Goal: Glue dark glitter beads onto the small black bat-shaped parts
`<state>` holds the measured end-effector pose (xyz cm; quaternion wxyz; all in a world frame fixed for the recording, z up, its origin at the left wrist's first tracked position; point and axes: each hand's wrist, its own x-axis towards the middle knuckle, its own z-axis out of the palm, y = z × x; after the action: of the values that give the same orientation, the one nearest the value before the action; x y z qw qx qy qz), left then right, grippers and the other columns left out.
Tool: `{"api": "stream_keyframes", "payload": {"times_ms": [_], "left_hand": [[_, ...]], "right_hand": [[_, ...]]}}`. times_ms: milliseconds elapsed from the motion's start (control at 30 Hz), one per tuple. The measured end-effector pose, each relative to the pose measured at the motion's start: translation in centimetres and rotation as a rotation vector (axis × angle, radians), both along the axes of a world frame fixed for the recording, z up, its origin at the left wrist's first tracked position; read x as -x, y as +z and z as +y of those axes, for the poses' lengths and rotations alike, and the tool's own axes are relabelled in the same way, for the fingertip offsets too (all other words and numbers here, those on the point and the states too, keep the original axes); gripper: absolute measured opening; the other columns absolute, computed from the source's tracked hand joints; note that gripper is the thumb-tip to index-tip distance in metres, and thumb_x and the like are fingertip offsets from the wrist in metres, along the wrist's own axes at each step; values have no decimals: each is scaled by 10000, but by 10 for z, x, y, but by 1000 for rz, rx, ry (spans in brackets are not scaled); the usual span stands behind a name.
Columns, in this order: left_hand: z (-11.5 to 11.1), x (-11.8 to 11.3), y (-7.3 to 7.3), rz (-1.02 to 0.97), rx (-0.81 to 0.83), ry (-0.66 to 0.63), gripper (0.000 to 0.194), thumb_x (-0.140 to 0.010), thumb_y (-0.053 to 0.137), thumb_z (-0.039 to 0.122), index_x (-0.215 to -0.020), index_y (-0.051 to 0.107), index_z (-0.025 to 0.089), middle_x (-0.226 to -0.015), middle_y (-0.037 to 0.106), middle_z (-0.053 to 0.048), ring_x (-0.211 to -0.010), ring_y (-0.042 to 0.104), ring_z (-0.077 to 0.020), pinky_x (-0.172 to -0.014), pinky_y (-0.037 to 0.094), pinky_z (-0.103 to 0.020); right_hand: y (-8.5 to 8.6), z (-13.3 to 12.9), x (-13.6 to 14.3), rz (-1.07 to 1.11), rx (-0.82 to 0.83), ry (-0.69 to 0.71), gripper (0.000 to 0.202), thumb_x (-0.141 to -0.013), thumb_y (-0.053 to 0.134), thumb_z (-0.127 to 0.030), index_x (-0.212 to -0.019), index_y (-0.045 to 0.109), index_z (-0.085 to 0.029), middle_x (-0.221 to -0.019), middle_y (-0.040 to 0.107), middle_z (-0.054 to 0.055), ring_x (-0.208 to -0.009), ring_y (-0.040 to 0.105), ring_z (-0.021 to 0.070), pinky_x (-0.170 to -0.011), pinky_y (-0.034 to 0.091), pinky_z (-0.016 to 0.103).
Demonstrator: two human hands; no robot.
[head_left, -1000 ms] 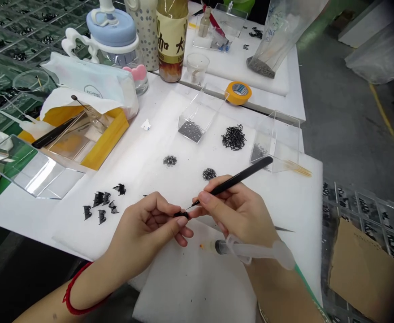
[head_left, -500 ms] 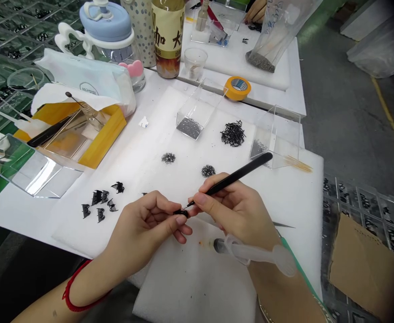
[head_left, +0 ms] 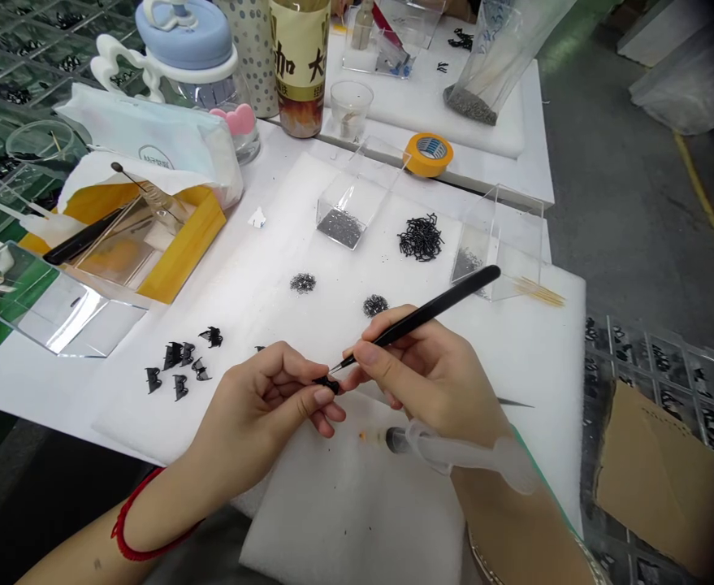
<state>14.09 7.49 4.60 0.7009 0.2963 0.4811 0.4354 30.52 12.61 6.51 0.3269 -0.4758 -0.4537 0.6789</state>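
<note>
My left hand (head_left: 271, 394) pinches a small black part (head_left: 327, 383) between thumb and fingertips. Held like a pen in my right hand (head_left: 430, 370) are slim black tweezers (head_left: 435, 307), their fine tip at the black part. What the tip grips, if anything, is too small to see. Below my right hand lies a clear syringe (head_left: 454, 451) with a dark plunger end. Left of my hands are several small black pieces (head_left: 179, 357) on the white foam sheet (head_left: 253, 301). Beyond my fingers sit two piles of tiny dark bits (head_left: 374, 305) and a heap of short black rods (head_left: 421, 237).
Clear acrylic boxes (head_left: 357, 191) with grey grains stand on the foam, toothpicks (head_left: 539, 291) beside one. Behind are orange tape (head_left: 428, 154), a plastic cup (head_left: 352, 110), a bottle (head_left: 300, 73) and a blue-lidded jug (head_left: 189, 49). Cardboard (head_left: 661, 479) covers compartment trays at right.
The tweezers have tilted slightly steeper, their tip still at the black part. Both hands stay nearly in place. Across the table, another person's hand has mostly left the view.
</note>
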Motion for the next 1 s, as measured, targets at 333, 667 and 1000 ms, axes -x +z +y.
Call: {"api": "stream_keyframes", "payload": {"times_ms": [333, 667, 1000], "left_hand": [[0, 0, 1, -33, 2, 3, 108, -839, 638, 84, -783, 564, 139, -720, 738, 7, -607, 690, -80, -585, 584, -144], [-3, 1, -1, -12, 12, -22, 102, -841, 654, 134, -789, 568, 147, -716, 733, 4, -601, 685, -86, -588, 575, -151], [0, -3, -7, -26, 44, -41, 293, -768, 741, 349, -789, 525, 152, -693, 691, -14, -593, 653, -107, -571, 540, -198]], "right_hand": [[0, 1, 1, 5, 9, 36, 155, -800, 733, -243, -822, 596, -175, -702, 646, -30, -632, 677, 85, -414, 403, 108], [0, 2, -2, -2, 13, 69, 142, -817, 713, -227, -818, 582, -172, -678, 638, -30, -639, 677, 88, -397, 370, 108], [-13, 1, 0, 134, 179, -31, 240, -729, 800, -250, -803, 598, -145, -696, 633, -1, -596, 671, 136, -456, 423, 163]]}}
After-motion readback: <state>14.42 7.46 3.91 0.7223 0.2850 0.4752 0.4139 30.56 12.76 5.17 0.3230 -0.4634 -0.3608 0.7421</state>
